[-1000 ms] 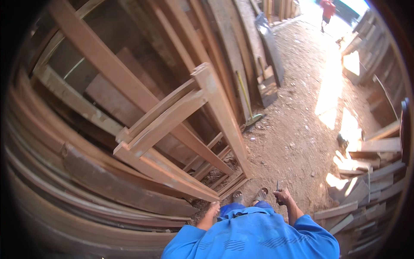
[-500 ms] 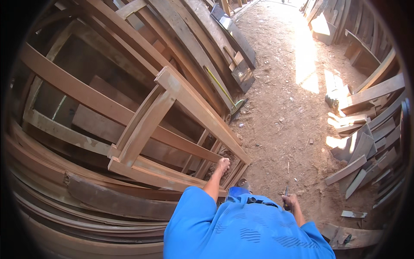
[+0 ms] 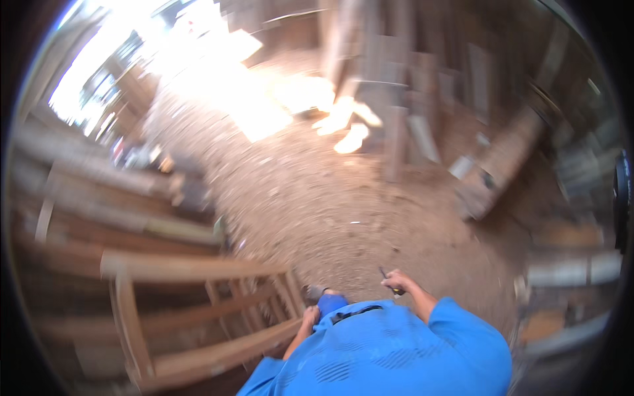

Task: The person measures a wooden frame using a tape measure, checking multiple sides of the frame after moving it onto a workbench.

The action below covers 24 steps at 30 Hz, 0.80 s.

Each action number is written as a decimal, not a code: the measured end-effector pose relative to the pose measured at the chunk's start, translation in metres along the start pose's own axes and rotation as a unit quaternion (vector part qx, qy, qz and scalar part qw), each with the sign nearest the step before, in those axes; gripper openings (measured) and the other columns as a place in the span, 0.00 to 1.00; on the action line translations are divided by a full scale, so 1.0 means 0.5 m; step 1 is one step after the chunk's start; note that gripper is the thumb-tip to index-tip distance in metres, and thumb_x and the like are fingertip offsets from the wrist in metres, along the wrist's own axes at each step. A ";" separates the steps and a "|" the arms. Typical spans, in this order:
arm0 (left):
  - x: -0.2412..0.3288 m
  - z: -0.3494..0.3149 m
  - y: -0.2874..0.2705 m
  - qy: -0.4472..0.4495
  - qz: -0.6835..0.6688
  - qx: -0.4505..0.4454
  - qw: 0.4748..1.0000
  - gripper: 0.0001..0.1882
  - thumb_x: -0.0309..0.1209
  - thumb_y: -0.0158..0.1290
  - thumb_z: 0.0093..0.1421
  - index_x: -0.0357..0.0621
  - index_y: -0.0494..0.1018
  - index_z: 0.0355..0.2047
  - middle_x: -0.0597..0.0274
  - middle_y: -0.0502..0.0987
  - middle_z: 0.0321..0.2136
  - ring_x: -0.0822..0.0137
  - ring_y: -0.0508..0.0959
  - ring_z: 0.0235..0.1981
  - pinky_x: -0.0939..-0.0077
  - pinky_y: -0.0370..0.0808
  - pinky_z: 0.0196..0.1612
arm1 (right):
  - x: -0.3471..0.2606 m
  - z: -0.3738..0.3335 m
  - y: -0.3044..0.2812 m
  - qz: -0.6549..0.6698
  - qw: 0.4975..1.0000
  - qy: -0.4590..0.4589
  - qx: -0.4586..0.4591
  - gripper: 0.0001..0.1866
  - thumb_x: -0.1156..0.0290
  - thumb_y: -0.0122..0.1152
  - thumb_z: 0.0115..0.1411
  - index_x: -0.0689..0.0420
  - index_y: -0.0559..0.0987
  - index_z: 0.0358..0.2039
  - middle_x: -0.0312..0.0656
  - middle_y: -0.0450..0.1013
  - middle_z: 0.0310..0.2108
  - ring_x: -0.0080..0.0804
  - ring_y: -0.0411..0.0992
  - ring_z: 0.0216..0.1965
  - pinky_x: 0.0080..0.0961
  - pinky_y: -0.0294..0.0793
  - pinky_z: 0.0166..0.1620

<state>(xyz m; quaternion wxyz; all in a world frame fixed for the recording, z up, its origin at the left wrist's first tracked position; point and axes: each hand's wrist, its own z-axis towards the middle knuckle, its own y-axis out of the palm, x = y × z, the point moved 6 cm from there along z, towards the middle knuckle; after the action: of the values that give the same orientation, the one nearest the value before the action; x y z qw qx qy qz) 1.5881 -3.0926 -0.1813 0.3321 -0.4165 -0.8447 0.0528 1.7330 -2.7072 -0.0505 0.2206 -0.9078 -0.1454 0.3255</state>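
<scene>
My right hand point(image 3: 399, 280) is closed round a slim, dark, pointed tool point(image 3: 384, 272), which sticks out to the left over the dirt floor. A bit of yellow shows below the fingers; the tool's exact kind is unclear. My left hand point(image 3: 310, 317) hangs low by my blue-clad leg, next to the near right end of a wooden frame point(image 3: 198, 268). Its fingers are smeared, and whether they touch the frame cannot be made out. The frame has pale brown rails and several crosspieces, and leans at the lower left.
Stacked boards point(image 3: 119, 204) line the left side, blurred. Upright planks point(image 3: 396, 142) stand along the far right, with a long wooden beam point(image 3: 505, 162) slanting nearby. Bright sunlight falls on the littered dirt floor point(image 3: 310, 218). More timber pieces point(image 3: 561, 270) lie at the right.
My view has swung to the right, blurring the surroundings. My left hand has come off the frame's slat toward my leg. My right hand still holds the tool, now pointing more leftward.
</scene>
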 end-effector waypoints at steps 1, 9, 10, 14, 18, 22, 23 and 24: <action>0.042 -0.041 0.041 0.105 0.178 0.038 0.978 0.21 0.44 0.49 0.59 0.41 0.78 0.42 0.49 0.81 0.34 0.58 0.80 0.37 0.66 0.76 0.39 | 0.076 -0.044 -0.001 0.043 0.998 0.040 0.039 0.18 0.56 0.63 0.51 0.60 0.82 0.28 0.44 0.77 0.25 0.31 0.74 0.28 0.33 0.73 0.33; 0.225 0.012 0.263 0.110 0.227 -0.267 0.930 0.11 0.34 0.37 0.65 0.46 0.68 0.39 0.57 0.73 0.34 0.59 0.74 0.27 0.64 0.71 0.24 | 0.524 -0.379 0.022 0.530 0.816 0.088 0.213 0.11 0.62 0.66 0.52 0.56 0.81 0.27 0.35 0.76 0.24 0.25 0.73 0.26 0.26 0.71 0.31; 0.243 -0.001 0.301 0.108 0.241 -0.270 0.926 0.11 0.34 0.37 0.65 0.46 0.68 0.39 0.57 0.73 0.34 0.59 0.74 0.27 0.64 0.71 0.24 | 0.561 -0.427 0.038 0.605 0.756 0.087 0.233 0.09 0.62 0.66 0.53 0.54 0.80 0.27 0.34 0.75 0.23 0.25 0.72 0.25 0.26 0.70 0.30; 0.377 -0.014 0.377 0.109 0.236 -0.272 0.926 0.09 0.34 0.42 0.66 0.46 0.68 0.42 0.60 0.73 0.31 0.64 0.73 0.24 0.71 0.70 0.23 | 0.526 -0.484 0.034 0.717 0.603 0.095 0.336 0.07 0.65 0.67 0.53 0.52 0.79 0.26 0.33 0.74 0.23 0.24 0.71 0.23 0.22 0.70 0.29; 0.516 -0.092 0.578 0.107 0.035 -0.449 0.886 0.15 0.38 0.48 0.65 0.43 0.68 0.47 0.62 0.75 0.33 0.67 0.75 0.25 0.73 0.71 0.24 | 0.483 -0.421 -0.041 0.725 0.570 0.040 0.384 0.07 0.65 0.67 0.53 0.53 0.79 0.25 0.33 0.74 0.22 0.22 0.72 0.24 0.20 0.70 0.28; 0.691 -0.341 0.796 0.140 0.195 -0.585 0.774 0.31 0.47 0.47 0.66 0.45 0.56 0.63 0.54 0.73 0.49 0.60 0.76 0.44 0.66 0.75 0.43 | 0.469 -0.384 -0.197 0.715 0.569 0.041 0.405 0.08 0.64 0.67 0.54 0.53 0.79 0.26 0.31 0.74 0.22 0.21 0.71 0.24 0.19 0.69 0.28; 0.710 -0.320 0.823 0.252 0.191 -0.648 0.692 0.33 0.49 0.47 0.65 0.47 0.54 0.65 0.54 0.73 0.50 0.60 0.76 0.45 0.64 0.75 0.44 | 0.427 -0.369 -0.260 0.706 0.588 -0.001 0.394 0.07 0.64 0.67 0.54 0.53 0.79 0.27 0.31 0.73 0.22 0.20 0.71 0.24 0.19 0.68 0.28; 0.760 -0.420 0.895 0.254 0.240 -0.695 0.629 0.33 0.49 0.46 0.66 0.48 0.53 0.65 0.53 0.72 0.51 0.59 0.75 0.45 0.62 0.74 0.45 | 0.456 -0.380 -0.302 0.696 0.587 -0.016 0.414 0.07 0.65 0.67 0.54 0.52 0.79 0.27 0.30 0.73 0.22 0.19 0.70 0.24 0.19 0.68 0.28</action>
<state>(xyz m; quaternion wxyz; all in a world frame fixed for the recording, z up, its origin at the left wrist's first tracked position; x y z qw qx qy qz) 1.8499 -2.5614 0.0140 0.1210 -0.7086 -0.3836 -0.5797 2.0097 -2.5425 0.0354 0.2761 -0.5375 0.6778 0.4190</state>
